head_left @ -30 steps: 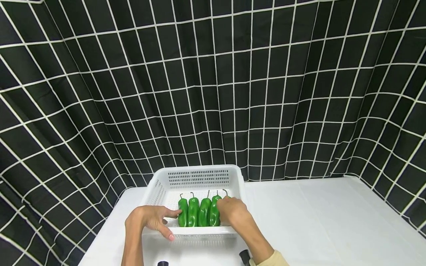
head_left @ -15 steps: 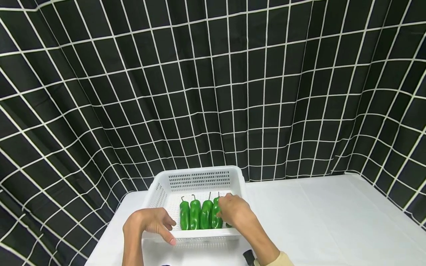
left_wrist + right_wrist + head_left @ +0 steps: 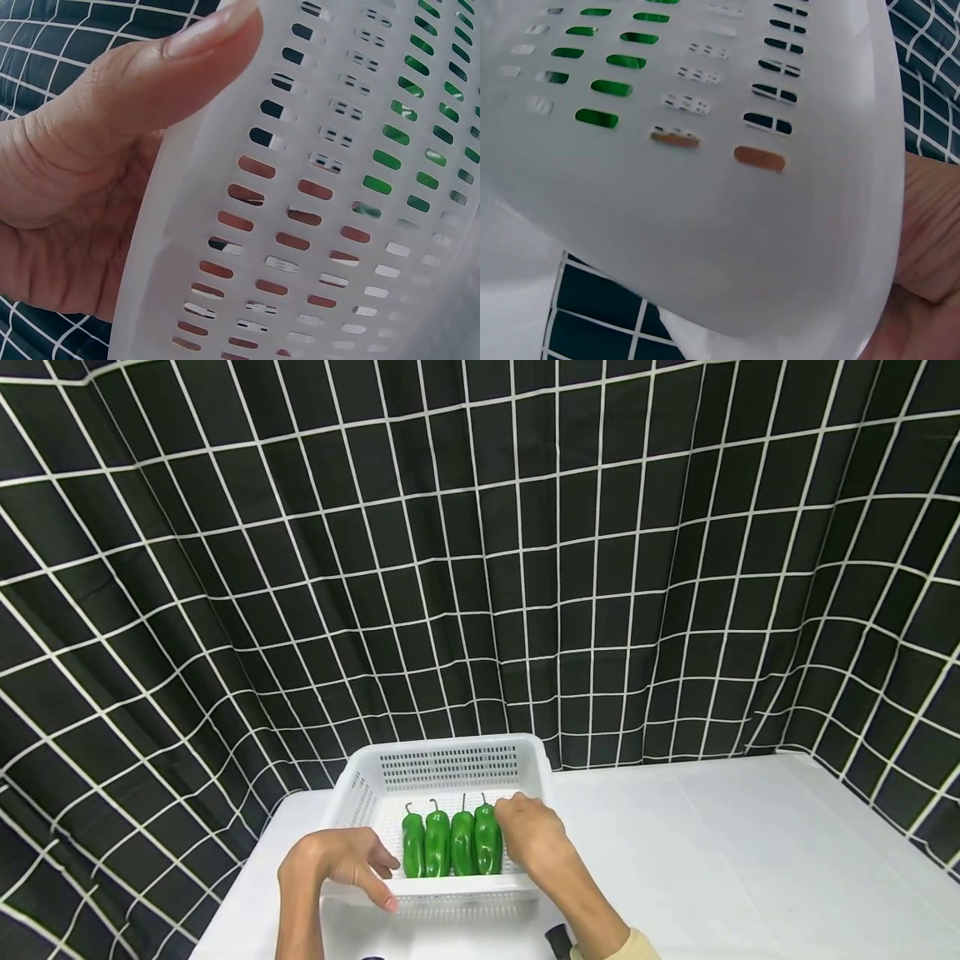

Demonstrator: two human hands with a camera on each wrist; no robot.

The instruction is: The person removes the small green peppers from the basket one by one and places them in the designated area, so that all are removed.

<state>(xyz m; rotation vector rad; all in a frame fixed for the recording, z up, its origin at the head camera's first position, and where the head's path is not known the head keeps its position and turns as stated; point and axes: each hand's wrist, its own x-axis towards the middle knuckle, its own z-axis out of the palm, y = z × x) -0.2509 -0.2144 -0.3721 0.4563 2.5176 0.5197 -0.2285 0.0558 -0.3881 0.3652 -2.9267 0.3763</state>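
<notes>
Four long green peppers [image 3: 437,843] with stems pointing to the back stand side by side in a white perforated plastic basket [image 3: 450,887]. My left hand [image 3: 348,862] is at the basket's front left corner, its fingers inside beside the leftmost pepper and its thumb over the front rim. The left wrist view shows that thumb [image 3: 142,82] by the rim, with fingers behind the slots. My right hand [image 3: 531,833] reaches into the basket's right side, knuckles up, right against the rightmost visible pepper [image 3: 488,842]. Its fingertips are hidden, and I cannot tell what they hold.
The basket stands on a white-covered table [image 3: 697,852], which extends to the right. A black curtain [image 3: 450,568] with a white grid hangs behind and around the table. A black fitting [image 3: 558,941] sits by the right forearm.
My left fingers have drawn back from the leftmost pepper. The visible peppers have shifted slightly left and closer together. The fifth pepper's stem, seen a second ago, is now hidden behind my right hand.
</notes>
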